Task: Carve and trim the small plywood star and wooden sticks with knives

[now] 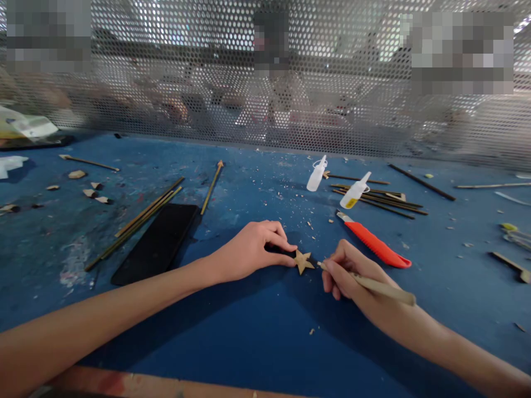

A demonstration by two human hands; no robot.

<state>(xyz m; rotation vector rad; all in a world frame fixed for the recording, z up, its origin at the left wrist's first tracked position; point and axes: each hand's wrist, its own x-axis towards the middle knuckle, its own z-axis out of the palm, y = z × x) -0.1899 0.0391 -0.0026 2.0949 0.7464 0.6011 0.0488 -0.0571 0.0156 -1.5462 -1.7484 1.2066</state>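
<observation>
A small tan star is on the blue tabletop, its left points pinched between the thumb and fingertips of my left hand. My right hand grips a slim, pen-like tool with a pale handle. The tool's tip points left, a short gap from the star; its exact kind is unclear. Behind my right hand lies a red utility knife. Left of my left hand is a black phone.
Two white glue bottles rest beside several dark sticks. More sticks lie by the phone. Wood pieces and shavings are scattered around. A perforated metal screen borders the table's back.
</observation>
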